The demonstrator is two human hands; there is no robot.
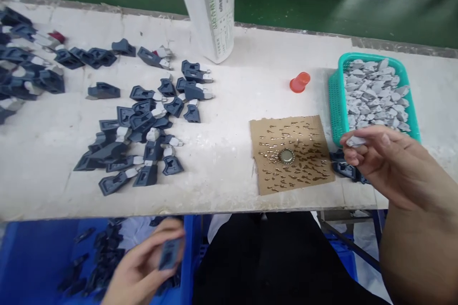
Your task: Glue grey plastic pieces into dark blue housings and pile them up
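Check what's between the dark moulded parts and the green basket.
Head view: between the dark moulded parts and green basket, amber-spotted cardboard bearing a bottle cap, and an orange cup.

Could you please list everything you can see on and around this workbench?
white table: one, white, across the view
dark blue moulded parts: dozens, dark blue with light grey ends, spread over the table's left half
labelled white cylinder: one, white, table's far edge
orange cup: one, orange, lying on the table
cardboard sheet: one, brown with amber spots, near edge
metal bottle cap: one, gold-toned, on the cardboard
teal basket: one, teal, right side
grey pieces: many, light grey, in the basket
blue bin: one, blue, below the table, holding dark parts
left hand: one, holding a dark blue part over the bin
right hand: one, holding a grey piece near the basket
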